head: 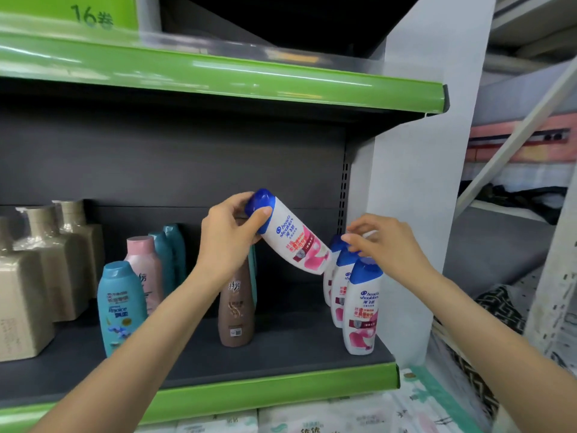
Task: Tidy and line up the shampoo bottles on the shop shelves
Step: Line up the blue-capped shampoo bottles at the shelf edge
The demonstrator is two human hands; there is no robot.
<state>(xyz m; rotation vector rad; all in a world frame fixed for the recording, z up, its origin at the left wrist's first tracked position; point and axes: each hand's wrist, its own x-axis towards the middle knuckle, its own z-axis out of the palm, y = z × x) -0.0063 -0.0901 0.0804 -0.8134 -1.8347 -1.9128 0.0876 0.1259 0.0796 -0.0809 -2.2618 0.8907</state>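
Note:
My left hand [229,232] grips a white Head & Shoulders bottle [293,242] by its blue cap end and holds it tilted in the air above the shelf [281,389]. A row of three matching white bottles with blue caps [362,304] stands at the shelf's right end, one behind another. My right hand [379,245] hovers over the caps of the rear bottles with fingers loosely curled; whether it touches a cap I cannot tell. A brown bottle [235,307] stands under my left wrist.
Left of the brown bottle stand a teal Rejoice bottle [120,304], a pink bottle [143,254], more teal bottles [170,254] behind, and tan wrapped square bottles [40,270]. A white upright panel [415,182] bounds the shelf on the right. Tissue packs [312,420] lie below.

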